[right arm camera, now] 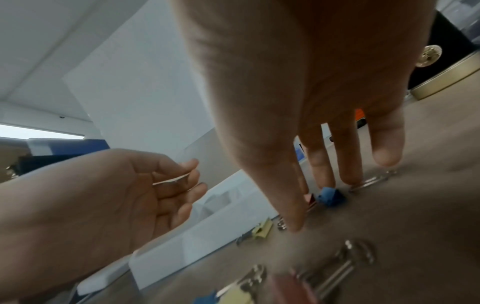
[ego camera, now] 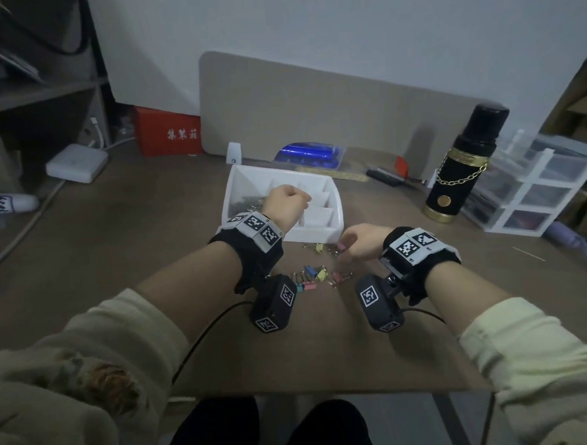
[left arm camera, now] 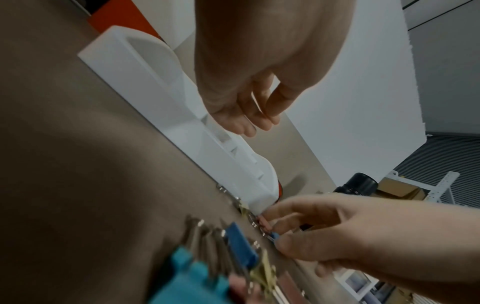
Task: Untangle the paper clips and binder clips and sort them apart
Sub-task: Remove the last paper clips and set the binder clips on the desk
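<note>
Your left hand [ego camera: 285, 201] pinches a thin silver paper clip [right arm camera: 168, 181] above the white divided tray [ego camera: 321, 235]. The fingers [right arm camera: 348, 164] of your right hand [ego camera: 361, 243] touch a pink binder clip [right arm camera: 310, 200] and a blue binder clip [right arm camera: 331, 196] on the brown table [ego camera: 144, 235]; grip unclear.

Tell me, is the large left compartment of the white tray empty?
Not empty. In the head view a heap of silvery paper clips lies in that compartment of the white tray.
</note>
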`<state>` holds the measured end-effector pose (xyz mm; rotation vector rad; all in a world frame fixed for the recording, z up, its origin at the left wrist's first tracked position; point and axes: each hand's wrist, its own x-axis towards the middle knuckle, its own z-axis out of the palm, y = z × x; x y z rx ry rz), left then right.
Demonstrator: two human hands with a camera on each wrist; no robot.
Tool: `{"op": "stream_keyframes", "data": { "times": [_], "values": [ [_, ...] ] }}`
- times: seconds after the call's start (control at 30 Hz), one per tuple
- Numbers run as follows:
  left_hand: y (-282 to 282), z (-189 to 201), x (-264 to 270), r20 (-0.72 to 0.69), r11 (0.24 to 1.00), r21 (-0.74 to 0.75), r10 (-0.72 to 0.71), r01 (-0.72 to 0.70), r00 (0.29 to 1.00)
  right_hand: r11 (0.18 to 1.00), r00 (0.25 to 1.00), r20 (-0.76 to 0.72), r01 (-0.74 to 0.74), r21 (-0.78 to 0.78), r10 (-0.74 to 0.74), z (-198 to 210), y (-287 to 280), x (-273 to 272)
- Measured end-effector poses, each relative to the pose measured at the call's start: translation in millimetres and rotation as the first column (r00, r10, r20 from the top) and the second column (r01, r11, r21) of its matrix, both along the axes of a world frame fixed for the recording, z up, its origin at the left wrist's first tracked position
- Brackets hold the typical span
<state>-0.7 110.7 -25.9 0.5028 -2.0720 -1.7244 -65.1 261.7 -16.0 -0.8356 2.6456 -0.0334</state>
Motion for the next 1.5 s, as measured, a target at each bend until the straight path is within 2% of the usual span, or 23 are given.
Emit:
{"op": "stream_keyframes", "data": {
  "times": [0.2,0.3,0.37,0.5,0.7,0.83,0.9,1.1,1.23,1.4,1.5],
  "values": [
    [6,-16,13,0.043,0.996,0.080,-0.043,0.039,0.998,0.999,1.000,-0.011,-0.028,-0.025,0.027,-4,-15,16],
    [5,-17,14,0.068,0.989,0.141,-0.056,0.046,0.996,0.998,0.999,-0.032,0.007,-0.070,-0.009,-6,-19,14],
    [4,-18,13,0.130,0.984,0.167,-0.089,0.067,0.988,0.993,0.998,-0.031,0.060,-0.102,-0.063,-8,-20,11],
    [0,-22,8,0.232,0.977,0.191,-0.142,0.098,0.962,0.991,0.995,-0.052,0.076,-0.107,-0.082,-7,-18,7],
    [-2,-24,-1,0.250,0.977,0.180,-0.155,0.112,0.956,1.000,1.000,0.009,0.016,-0.015,-0.015,0,-14,8],
    [-3,-24,-2,0.254,0.978,0.174,-0.158,0.116,0.954,0.996,0.998,0.035,0.051,-0.079,-0.048,0,-13,3],
    [-4,-25,-2,0.251,0.976,0.182,-0.166,0.122,0.954,0.992,0.997,0.019,0.071,-0.102,-0.070,-2,-14,3],
    [-5,-24,0,0.259,0.974,0.186,-0.173,0.126,0.950,0.997,0.997,-0.037,0.068,-0.045,-0.069,-3,-19,5],
    [-5,-25,0,0.265,0.974,0.184,-0.181,0.135,0.947,0.987,0.995,-0.005,0.102,-0.126,-0.103,1,-18,2],
    [-7,-25,-1,0.268,0.974,0.183,-0.179,0.133,0.947,0.966,0.983,-0.040,0.166,-0.200,-0.177,-4,-24,-6],
    [-9,-26,-1,0.263,0.972,0.195,-0.179,0.129,0.948,0.961,0.967,-0.092,0.222,-0.163,-0.239,-9,-29,-8]
  ]
}}
